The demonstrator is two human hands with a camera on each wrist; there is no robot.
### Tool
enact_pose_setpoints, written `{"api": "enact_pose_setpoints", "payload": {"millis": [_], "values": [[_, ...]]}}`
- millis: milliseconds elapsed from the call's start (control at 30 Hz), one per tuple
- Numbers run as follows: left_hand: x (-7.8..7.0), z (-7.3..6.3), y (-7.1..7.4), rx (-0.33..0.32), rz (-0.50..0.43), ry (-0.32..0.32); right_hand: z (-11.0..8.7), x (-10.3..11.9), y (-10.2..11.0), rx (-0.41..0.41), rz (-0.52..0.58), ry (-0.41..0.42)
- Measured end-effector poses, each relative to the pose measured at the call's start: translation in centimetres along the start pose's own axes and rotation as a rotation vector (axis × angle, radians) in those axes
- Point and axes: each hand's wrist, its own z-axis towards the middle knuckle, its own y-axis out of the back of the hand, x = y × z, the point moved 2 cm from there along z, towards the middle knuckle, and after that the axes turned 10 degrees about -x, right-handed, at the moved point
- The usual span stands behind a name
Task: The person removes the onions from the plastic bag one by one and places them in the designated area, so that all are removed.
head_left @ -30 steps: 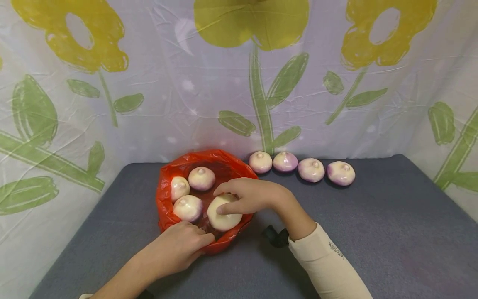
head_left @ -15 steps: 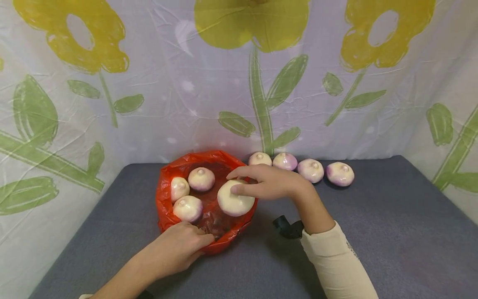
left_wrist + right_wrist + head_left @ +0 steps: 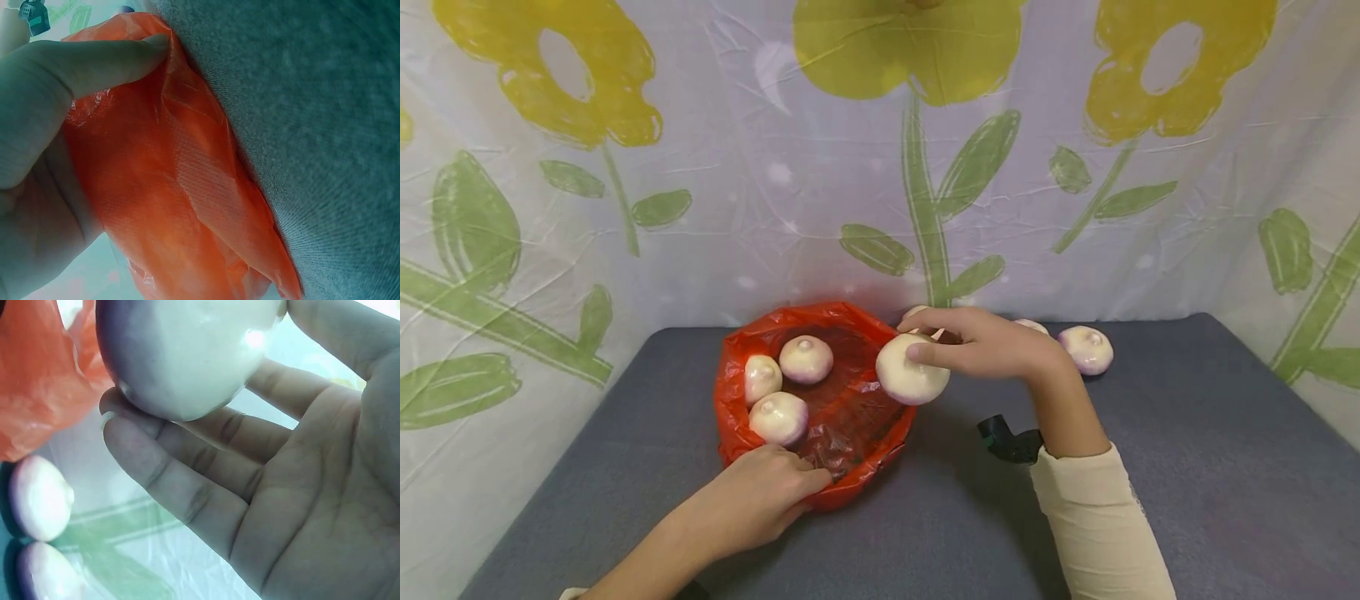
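A red plastic bag lies wide open on the grey table, with several purple-white onions inside its left part. My left hand grips the near rim of the bag; in the left wrist view the thumb lies along the outside of the red plastic. Above the bag's right rim, my right hand holds a larger onion between thumb and fingers. The right wrist view shows this onion at the fingertips, its purple side turned away from the palm.
Behind and right of the bag a row of onions stands along the table's back edge, partly hidden by my right hand. A cloth with printed flowers hangs behind the table. A black device sits at my right wrist.
My right hand has lifted the large onion out of the bag and carried it up and to the right, over the rim. My left hand has stayed at the bag's rim.
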Motion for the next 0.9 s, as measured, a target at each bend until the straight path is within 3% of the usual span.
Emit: {"api": "enact_pose_setpoints", "payload": {"millis": [300, 567, 900], "values": [[0.0, 0.0, 0.0, -0.001, 0.009, -0.014, -0.7, -1.1, 1.5, -0.062, 0.076, -0.131], [-0.1, 0.0, 0.0, -0.007, -0.003, -0.008, -1.3, -2.7, 2.6, -0.138, -0.037, -0.239], [-0.1, 0.0, 0.1, 0.003, -0.009, 0.003, -1.2, -5.3, 2.1, -0.14, -0.099, -0.251]]}}
